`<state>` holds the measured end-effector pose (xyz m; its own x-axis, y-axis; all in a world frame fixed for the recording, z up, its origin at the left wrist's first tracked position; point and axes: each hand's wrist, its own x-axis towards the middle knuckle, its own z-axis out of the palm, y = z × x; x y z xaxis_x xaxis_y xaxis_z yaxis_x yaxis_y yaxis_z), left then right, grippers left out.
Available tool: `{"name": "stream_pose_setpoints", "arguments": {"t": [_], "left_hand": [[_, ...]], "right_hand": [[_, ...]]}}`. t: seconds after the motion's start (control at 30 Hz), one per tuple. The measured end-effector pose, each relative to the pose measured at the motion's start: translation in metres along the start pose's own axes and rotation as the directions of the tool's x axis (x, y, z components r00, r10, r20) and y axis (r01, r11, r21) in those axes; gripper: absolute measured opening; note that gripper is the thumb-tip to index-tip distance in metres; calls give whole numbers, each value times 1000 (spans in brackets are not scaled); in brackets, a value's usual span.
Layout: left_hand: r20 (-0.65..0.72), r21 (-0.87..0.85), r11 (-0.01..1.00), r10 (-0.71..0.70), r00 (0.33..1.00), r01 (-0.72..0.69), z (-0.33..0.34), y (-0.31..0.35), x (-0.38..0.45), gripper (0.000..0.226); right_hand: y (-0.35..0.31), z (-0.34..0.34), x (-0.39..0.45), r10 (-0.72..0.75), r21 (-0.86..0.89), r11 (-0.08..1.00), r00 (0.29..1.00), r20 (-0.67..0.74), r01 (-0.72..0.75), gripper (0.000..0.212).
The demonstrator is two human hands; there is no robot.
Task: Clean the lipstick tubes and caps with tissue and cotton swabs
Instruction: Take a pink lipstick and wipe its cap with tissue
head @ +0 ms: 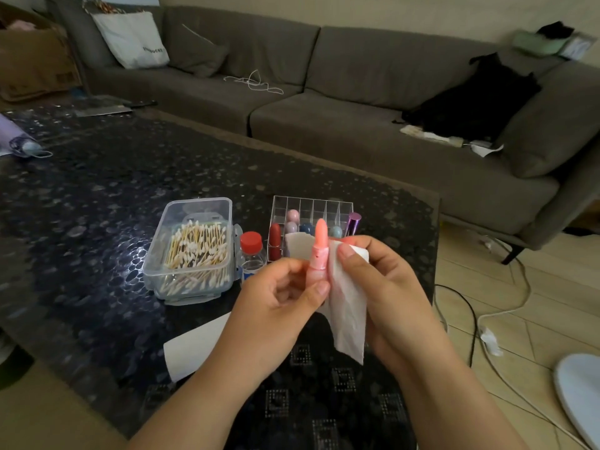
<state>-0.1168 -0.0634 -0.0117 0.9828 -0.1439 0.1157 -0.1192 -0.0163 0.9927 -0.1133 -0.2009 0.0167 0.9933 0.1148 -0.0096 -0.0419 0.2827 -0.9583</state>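
Hands (279, 287) gripping lipstick (319, 245) and tissue (349, 313) over dark pebbled table (97, 190), grey sofa (324, 102) behind.

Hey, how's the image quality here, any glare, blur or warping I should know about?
Head view: dim room; a bright glare patch on the glossy table beside the cotton swab box; the sofa bows from wide-angle distortion; the lipstick and tissue are fairly sharp, edges softer.

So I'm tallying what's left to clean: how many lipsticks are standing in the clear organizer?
6: dark red front left, three pastel, one blue, purple at right. The held lipstick may hide more.
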Motion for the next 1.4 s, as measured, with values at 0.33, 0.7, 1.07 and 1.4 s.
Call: {"name": "stream_pose_setpoints", "arguments": {"t": [0.33, 0.7, 1.07, 1.4], "left_hand": [[-47, -65, 996, 54, 997, -57, -6, 10, -6, 28], [-64, -55, 998, 16, 998, -19, 1, 17, -7, 8], [123, -538, 810, -196, 973, 231, 7, 20, -10, 30], [8, -357, 922, -160, 987, 152, 3, 20, -9, 24]], "right_hand": [[2, 11, -2, 26, 89, 996, 1000, -8, -25, 32], [4, 6, -2, -30, -120, 992, 993, 114, 44, 34], [4, 8, -2, -30, 43, 999, 993, 116, 25, 32], [5, 5, 2, -60, 62, 997, 989, 134, 52, 36]]}}
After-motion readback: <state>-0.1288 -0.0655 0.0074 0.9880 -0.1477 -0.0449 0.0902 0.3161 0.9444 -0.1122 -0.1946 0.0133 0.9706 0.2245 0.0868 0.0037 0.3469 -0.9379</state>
